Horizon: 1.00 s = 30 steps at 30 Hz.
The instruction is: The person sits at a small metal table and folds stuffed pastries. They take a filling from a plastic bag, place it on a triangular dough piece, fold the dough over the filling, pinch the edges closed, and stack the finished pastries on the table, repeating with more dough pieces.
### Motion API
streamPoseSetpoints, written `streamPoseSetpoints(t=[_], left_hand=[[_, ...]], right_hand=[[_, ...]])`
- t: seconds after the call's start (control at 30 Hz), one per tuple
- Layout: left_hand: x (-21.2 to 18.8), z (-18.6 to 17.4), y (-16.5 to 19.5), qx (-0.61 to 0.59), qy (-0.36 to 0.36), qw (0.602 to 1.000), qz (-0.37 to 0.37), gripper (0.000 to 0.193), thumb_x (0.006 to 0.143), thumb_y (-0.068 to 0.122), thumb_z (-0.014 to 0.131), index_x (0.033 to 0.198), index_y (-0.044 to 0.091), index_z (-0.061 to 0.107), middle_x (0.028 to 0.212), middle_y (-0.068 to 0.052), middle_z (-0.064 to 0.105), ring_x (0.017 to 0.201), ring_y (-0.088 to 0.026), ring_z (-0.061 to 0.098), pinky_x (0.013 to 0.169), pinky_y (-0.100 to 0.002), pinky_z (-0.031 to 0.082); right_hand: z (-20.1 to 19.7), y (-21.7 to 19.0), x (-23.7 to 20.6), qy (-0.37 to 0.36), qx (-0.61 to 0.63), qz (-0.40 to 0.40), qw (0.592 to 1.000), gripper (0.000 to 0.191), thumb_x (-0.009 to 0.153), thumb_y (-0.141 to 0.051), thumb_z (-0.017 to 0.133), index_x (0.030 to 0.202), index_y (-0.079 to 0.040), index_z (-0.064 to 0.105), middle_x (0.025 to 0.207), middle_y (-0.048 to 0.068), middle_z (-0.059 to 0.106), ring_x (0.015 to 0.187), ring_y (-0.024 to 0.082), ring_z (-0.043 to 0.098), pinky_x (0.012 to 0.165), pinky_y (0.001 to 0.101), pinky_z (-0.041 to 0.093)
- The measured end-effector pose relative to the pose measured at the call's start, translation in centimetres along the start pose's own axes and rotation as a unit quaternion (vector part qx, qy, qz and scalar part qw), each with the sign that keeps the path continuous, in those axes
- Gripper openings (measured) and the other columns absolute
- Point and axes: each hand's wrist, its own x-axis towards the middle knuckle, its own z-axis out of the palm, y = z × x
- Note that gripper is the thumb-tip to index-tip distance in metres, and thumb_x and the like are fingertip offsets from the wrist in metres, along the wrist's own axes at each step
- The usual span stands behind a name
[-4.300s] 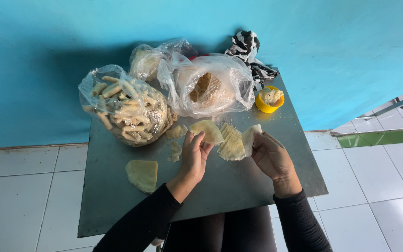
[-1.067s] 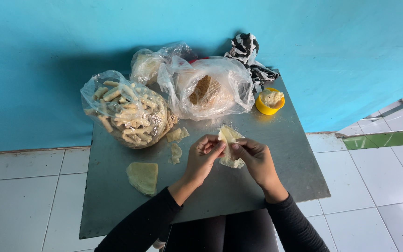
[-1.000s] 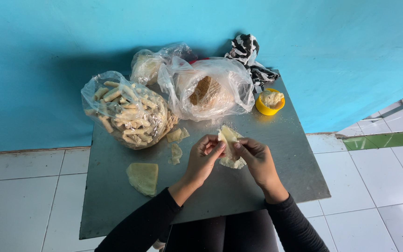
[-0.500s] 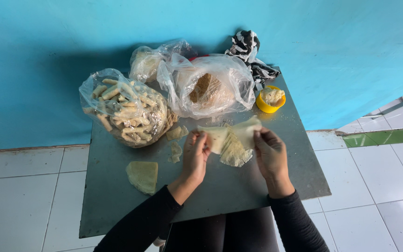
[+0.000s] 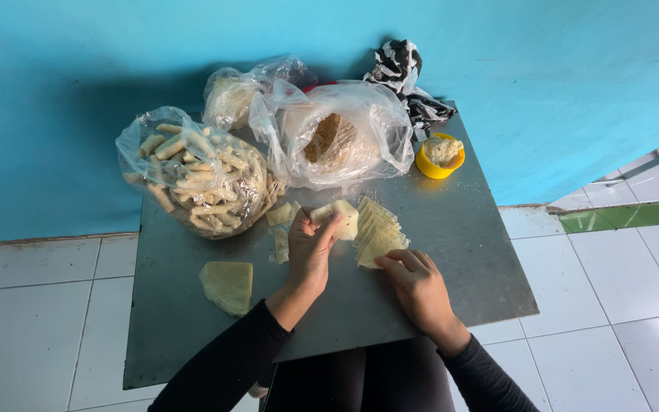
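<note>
A grey metal square table [image 5: 451, 252] stands against a turquoise wall [image 5: 78, 69]. At its back lie a clear plastic bag of pale rolled sticks [image 5: 192, 175], a clear bag holding a brown disc stack [image 5: 337, 141] and a black-and-white cloth [image 5: 406, 76]. A small yellow round cup of paste [image 5: 440, 155] sits near the right edge. The left hand [image 5: 310, 248] pinches one pale square wrapper sheet [image 5: 339, 217], lifted above the tabletop. The right hand [image 5: 417, 278] presses fingertips on the fanned stack of pale wrappers [image 5: 379, 233]. A folded pale wrapper [image 5: 228, 284] lies apart, left.
</note>
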Motion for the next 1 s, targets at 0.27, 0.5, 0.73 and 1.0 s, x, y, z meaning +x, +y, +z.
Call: streamPoseSetpoints(t=[0.27, 0.5, 0.73, 1.0], left_hand=[[-0.3, 0.2, 0.0, 0.008, -0.026, 0.999, 0.018, 0.028, 0.094, 0.007, 0.072, 0.113, 0.010, 0.052, 0.103, 0.001, 0.062, 0.091, -0.004, 0.061, 0.080, -0.022, 0.051], [-1.2, 1.0, -0.1, 0.040, -0.112, 0.992, 0.033, 0.026, 0.098, 0.008, 0.070, 0.119, 0.007, 0.054, 0.110, -0.003, 0.059, 0.100, -0.008, 0.058, 0.086, -0.025, 0.053], [-3.3, 2.1, 0.0, 0.067, -0.229, 0.970, -0.055, 0.031, 0.100, 0.010, 0.070, 0.126, 0.007, 0.053, 0.114, -0.003, 0.058, 0.104, -0.009, 0.057, 0.091, -0.023, 0.051], [-4.6, 2.7, 1.0, 0.485, -0.182, 0.840, 0.164, 0.028, 0.092, 0.012, 0.075, 0.114, 0.005, 0.058, 0.084, -0.011, 0.074, 0.072, -0.023, 0.074, 0.061, -0.034, 0.058]], right_hand=[[0.0, 0.0, -0.5, -0.001, -0.014, -0.010, 1.000, 0.036, 0.076, 0.002, 0.071, 0.109, -0.012, 0.074, 0.105, 0.005, 0.071, 0.097, 0.028, 0.068, 0.087, 0.0413, 0.055], [-0.5, -0.4, -0.1, -0.006, 0.155, 0.106, 0.982, 0.039, 0.093, -0.018, 0.068, 0.129, -0.003, 0.062, 0.111, 0.008, 0.071, 0.099, 0.021, 0.068, 0.089, 0.0364, 0.053], [0.8, 1.8, 1.0, -0.004, 0.536, 0.281, 0.796, 0.022, 0.101, -0.014, 0.068, 0.111, 0.005, 0.063, 0.103, 0.007, 0.067, 0.096, 0.011, 0.062, 0.088, 0.0283, 0.052], [0.6, 3.1, 1.7, 0.005, 0.278, 0.253, 0.927, 0.014, 0.095, -0.010, 0.069, 0.102, 0.002, 0.069, 0.086, 0.008, 0.072, 0.075, 0.012, 0.067, 0.069, 0.0298, 0.055]])
